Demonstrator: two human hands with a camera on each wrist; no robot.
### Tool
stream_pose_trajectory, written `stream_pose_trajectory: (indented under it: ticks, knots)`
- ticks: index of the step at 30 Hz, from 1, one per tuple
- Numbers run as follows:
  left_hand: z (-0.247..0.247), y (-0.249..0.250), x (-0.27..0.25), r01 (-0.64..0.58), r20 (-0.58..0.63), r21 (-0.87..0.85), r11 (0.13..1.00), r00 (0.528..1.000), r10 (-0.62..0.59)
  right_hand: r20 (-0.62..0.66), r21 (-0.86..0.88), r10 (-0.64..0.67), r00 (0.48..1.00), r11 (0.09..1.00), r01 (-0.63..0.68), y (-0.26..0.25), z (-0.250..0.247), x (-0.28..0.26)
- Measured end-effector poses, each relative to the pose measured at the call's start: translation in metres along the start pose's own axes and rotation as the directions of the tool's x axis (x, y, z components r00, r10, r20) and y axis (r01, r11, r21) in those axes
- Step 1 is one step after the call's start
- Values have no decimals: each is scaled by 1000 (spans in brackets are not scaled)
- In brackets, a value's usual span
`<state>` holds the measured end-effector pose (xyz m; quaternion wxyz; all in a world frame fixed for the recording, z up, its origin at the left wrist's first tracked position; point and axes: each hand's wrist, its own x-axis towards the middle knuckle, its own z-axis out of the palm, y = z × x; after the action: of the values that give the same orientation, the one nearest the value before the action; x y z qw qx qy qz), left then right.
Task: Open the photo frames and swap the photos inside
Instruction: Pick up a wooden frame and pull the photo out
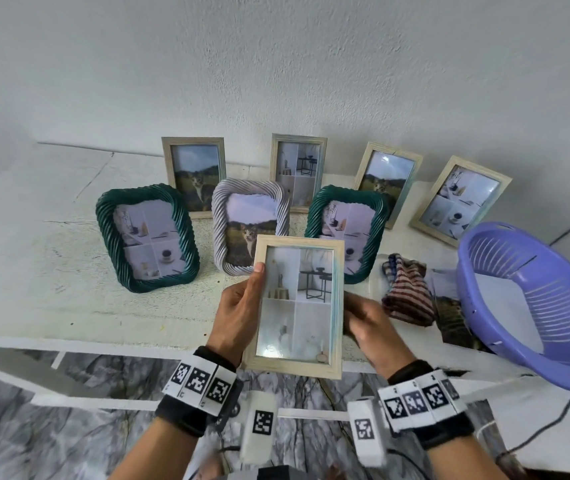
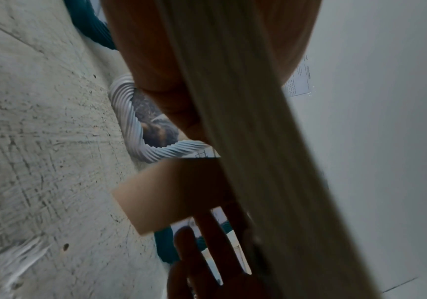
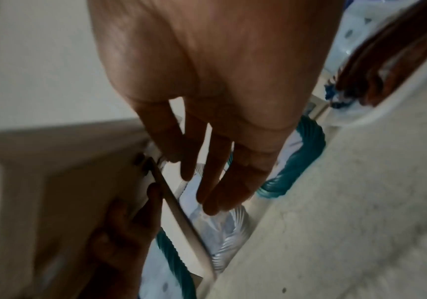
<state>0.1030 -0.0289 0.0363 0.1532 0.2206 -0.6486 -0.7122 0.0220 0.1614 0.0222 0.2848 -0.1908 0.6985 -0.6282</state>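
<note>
I hold a pale wooden frame upright above the table's front edge; it shows a collage of room pictures. My left hand grips its left edge, thumb on the front and fingers behind. My right hand is at the frame's right edge with its fingers straight behind the back. A brown easel stand sticks out from the frame's back, close to those fingers. On the table stand two green twisted frames, a white twisted frame and several wooden frames along the wall.
A striped cloth lies right of my hands, partly over a loose cat photo. A purple plastic basket sits at the table's right end. The white table has a worn top; a wall rises right behind the frames.
</note>
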Motion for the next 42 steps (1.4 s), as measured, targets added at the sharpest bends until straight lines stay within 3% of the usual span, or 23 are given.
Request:
stream_pose_trajectory:
  ticks: [4, 8, 16, 20, 24, 28, 32, 36, 38, 40, 42]
  knots:
    - [2, 1, 1, 20, 97, -32, 999, 995, -17, 9, 236, -1, 1000, 972, -2, 11, 16, -2]
    - [4, -3, 5, -8, 95, 5, 1000, 995, 7, -52, 181, -95, 994, 978, 103, 12, 24, -4]
    - [7, -5, 7, 157, 107, 28, 987, 981, -159, -62, 167, -201, 978, 964, 208, -3, 30, -2]
    - [-4, -10, 9, 177, 187, 40, 983, 965, -181, -36, -50, -234, 971, 971, 232, -11, 27, -1]
    - [-18, -6, 9, 76, 339, 103, 992, 935, -107, -36, -217, -272, 962, 941, 259, -21, 28, 1]
    - [-19, 4, 8, 49, 404, 137, 989, 909, -101, -7, -375, -326, 945, 877, 300, -34, 25, 6]
    - [-26, 2, 8, 150, 412, 54, 987, 897, -159, 120, -592, -399, 909, 706, 388, -54, 21, 15]
    - [-33, 8, 7, 39, 398, 66, 997, 915, -62, 156, -856, -399, 904, 403, 325, -67, 27, 21]
    - [-38, 12, 8, -27, 395, 83, 996, 919, -8, 129, -904, -422, 897, 322, 281, -74, 38, 18]
    - [-47, 17, 9, -92, 385, 117, 989, 922, 40, 121, -898, -456, 882, 328, 293, -78, 54, 17]
    - [-57, 24, 8, -151, 368, 169, 974, 926, 80, 101, -785, -434, 895, 519, 340, -81, 70, 18]
